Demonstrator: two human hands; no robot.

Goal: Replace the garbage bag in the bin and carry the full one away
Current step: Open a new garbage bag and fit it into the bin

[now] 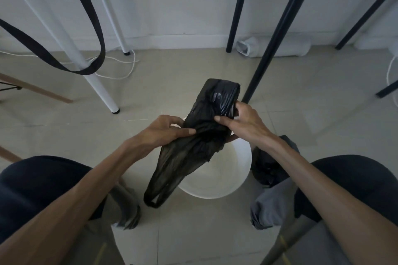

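head view, looking down at a pale tiled floor (193, 232). white bin (226, 174) low in the middle, mouth open and facing up, bare inside. open floor in front of the bin and behind it up to the wall. black table leg (280, 28) slanting down to just past the bin's far right edge; white table leg (97, 86) standing well off to the left. roll of black bags (217, 101) held up over the bin's far edge, long way running from top right to bottom left, with one loose bag (172, 172) hanging down past the bin's left rim. left hand (165, 131) pinching the loose bag, fingers closed on it. right hand (243, 122) wrapped round the roll, thumb on top. full black bag (267, 168) sitting on the floor, touching the bin's right side.
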